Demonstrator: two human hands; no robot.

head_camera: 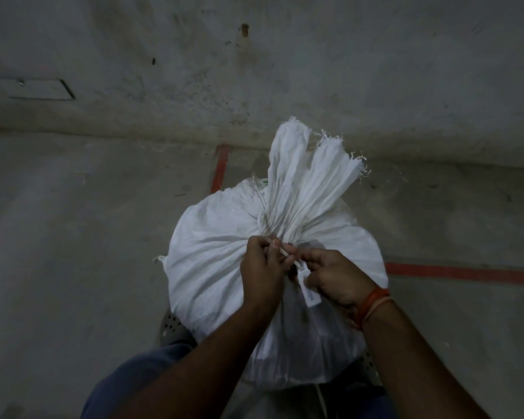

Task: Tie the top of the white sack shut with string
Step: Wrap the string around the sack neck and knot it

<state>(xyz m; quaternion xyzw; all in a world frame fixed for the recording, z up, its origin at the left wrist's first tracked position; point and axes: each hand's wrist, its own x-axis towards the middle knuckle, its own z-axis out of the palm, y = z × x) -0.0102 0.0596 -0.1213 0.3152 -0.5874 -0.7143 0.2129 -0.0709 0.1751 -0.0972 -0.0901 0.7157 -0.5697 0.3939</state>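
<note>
On a bare concrete floor (103, 267) with red lines, the white sack (212, 255) stands directly before the person, its gathered neck (288, 219) fanning away from them; both hands meet at the neck's base, left hand (262, 267) and right hand (335, 275) each pinching the string (286, 254), equally near

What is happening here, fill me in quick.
A person is closing a full white sack whose top is already gathered into a bunched neck with frayed edges. Both hands meet at the base of that neck: the left hand and the right hand pinch a thin string between their fingers, with a small white tag hanging just below. Whether a knot is finished cannot be told. The sack seems to rest on a perforated seat over a concrete floor.
</note>
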